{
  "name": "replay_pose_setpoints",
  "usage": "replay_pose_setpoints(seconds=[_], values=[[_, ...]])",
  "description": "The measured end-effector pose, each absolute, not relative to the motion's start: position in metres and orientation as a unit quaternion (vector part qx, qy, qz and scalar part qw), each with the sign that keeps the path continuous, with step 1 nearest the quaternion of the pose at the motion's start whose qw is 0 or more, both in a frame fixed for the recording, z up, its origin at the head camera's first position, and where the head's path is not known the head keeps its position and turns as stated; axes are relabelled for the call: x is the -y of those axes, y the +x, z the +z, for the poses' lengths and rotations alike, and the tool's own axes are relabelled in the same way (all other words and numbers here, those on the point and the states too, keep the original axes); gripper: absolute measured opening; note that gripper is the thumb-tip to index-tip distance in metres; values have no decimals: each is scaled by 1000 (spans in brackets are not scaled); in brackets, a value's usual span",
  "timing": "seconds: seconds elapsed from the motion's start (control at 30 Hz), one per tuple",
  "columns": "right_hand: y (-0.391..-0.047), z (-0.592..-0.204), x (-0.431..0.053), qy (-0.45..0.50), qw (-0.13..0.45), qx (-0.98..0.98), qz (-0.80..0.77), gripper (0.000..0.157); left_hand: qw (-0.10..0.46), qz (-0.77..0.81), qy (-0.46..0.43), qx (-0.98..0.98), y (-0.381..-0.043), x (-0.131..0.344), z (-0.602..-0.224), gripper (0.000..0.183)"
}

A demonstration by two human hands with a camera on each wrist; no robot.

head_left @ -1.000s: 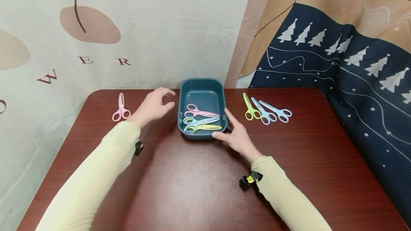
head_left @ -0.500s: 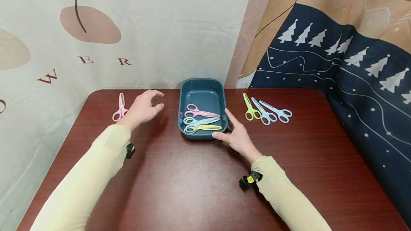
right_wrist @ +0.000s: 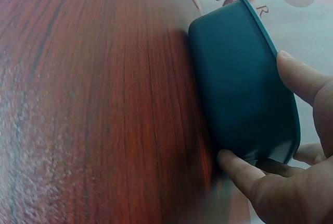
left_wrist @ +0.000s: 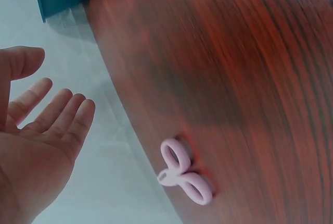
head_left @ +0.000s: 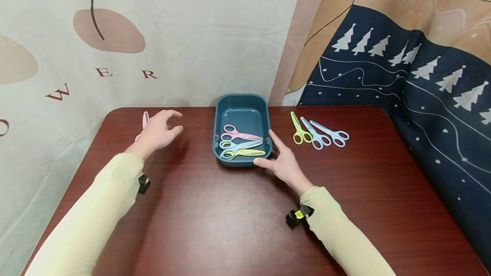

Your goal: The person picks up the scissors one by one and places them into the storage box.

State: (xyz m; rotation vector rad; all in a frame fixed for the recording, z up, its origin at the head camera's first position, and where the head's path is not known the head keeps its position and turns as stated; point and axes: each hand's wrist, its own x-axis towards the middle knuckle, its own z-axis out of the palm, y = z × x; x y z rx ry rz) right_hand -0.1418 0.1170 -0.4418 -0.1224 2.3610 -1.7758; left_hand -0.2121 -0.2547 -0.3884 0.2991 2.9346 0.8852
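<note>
My left hand (head_left: 155, 133) hovers over the left part of the table, fingers loosely spread and holding nothing. Beneath it lies a pair of pink scissors (head_left: 145, 119), mostly hidden by the hand in the head view; the left wrist view shows its handle loops (left_wrist: 178, 176). At the table's back stands a dark teal plastic box (head_left: 238, 163). My right hand (head_left: 285, 167) holds its near right corner, thumb at the front rim and fingers along the right side. Inside, near the front, lie pink scissors (head_left: 245, 136), light blue scissors (head_left: 248, 144) and yellow scissors (head_left: 252, 152).
Right of the box lie green scissors (head_left: 296, 125) and two blue pairs, the nearer blue scissors (head_left: 314, 133) and the farther blue scissors (head_left: 327, 130). A printed cloth (head_left: 192, 33) hangs behind the reddish-brown table (head_left: 215, 216).
My left hand has moved left, away from the box, and now covers much of the lone pink scissors. The right hand and the box have stayed put.
</note>
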Motion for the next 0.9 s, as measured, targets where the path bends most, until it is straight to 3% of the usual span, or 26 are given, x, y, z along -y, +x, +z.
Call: replay_pose_setpoints(seconds=[0.23,0.47,0.9], values=[[-141,-441,-117,-37,93,-794,-599,102,18,293,95,-951,-211,270,-392,43],[-141,-441,-116,-38,93,-794,-600,102,38,296,49,-953,-208,282,-393,47],[-141,-440,-116,-40,94,-792,-602,101,7,273,12,-962,-209,300,-406,50]])
